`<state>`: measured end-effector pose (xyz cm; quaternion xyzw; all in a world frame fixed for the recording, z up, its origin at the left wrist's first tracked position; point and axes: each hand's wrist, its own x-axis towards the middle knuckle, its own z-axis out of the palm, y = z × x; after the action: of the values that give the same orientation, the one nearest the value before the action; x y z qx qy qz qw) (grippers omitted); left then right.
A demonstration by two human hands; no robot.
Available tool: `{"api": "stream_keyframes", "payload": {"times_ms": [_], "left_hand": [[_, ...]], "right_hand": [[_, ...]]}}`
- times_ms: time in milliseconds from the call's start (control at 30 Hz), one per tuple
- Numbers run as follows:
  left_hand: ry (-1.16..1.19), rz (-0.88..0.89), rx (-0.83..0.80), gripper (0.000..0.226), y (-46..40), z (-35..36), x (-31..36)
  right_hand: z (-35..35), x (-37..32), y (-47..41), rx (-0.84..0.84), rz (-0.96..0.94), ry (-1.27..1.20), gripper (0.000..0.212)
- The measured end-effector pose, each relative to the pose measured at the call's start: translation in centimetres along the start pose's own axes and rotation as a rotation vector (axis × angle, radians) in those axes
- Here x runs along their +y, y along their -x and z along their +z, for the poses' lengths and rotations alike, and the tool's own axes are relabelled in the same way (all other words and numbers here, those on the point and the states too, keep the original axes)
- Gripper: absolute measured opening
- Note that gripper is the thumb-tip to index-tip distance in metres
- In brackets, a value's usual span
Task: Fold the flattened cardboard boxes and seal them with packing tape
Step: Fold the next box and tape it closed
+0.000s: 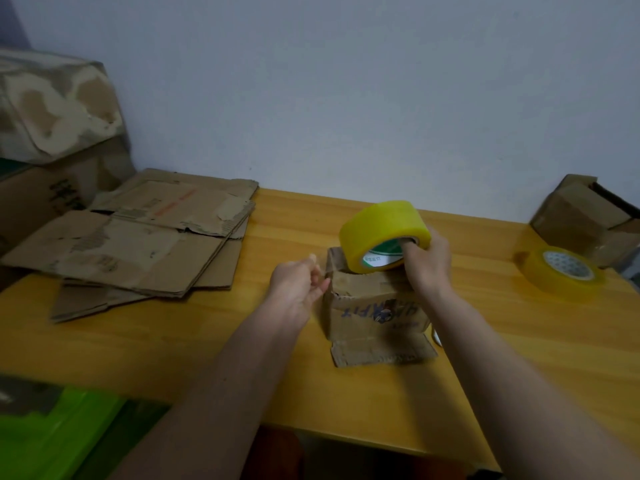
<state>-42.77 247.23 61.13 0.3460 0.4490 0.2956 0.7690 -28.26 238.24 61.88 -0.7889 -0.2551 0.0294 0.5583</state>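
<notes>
A small folded cardboard box [372,311] with blue print stands at the middle of the wooden table [346,393], one flap lying flat toward me. My right hand [427,259] grips a yellow roll of packing tape [379,235], a finger hooked through its core, and holds it on top of the box. My left hand [299,287] hovers at the box's upper left corner with thumb and fingertips close together; whether it pinches the tape end is unclear. A pile of flattened cardboard boxes [145,244] lies on the table's left part.
A second tape roll [562,273] lies flat at the right, in front of a folded box [585,218] by the wall. Bigger worn cartons [55,109] are stacked at the far left. A green bin [48,434] sits below the table's left front.
</notes>
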Motion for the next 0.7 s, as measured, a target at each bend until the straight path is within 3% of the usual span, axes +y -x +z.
{"api": "stream_keyframes", "payload": {"times_ms": [167, 433, 633, 700], "left_hand": [[0.01, 0.042, 0.008, 0.025, 0.2, 0.8, 0.2], [-0.019, 0.098, 0.02, 0.026, -0.2, 0.9, 0.6], [-0.087, 0.129, 0.063, 0.014, -0.1, 0.3, 0.6], [-0.122, 0.141, 0.076, 0.014, -0.3, 0.0, 0.1]], "right_hand": [[-0.3, -0.5, 0.4, 0.085, -0.025, -0.1, 0.014], [0.0, -0.3, 0.9, 0.19, 0.009, -0.147, 0.038], [0.2, -0.4, 0.6, 0.225, 0.028, -0.181, 0.033], [0.3, -0.2, 0.5, 0.213, 0.008, -0.173, 0.02]]}}
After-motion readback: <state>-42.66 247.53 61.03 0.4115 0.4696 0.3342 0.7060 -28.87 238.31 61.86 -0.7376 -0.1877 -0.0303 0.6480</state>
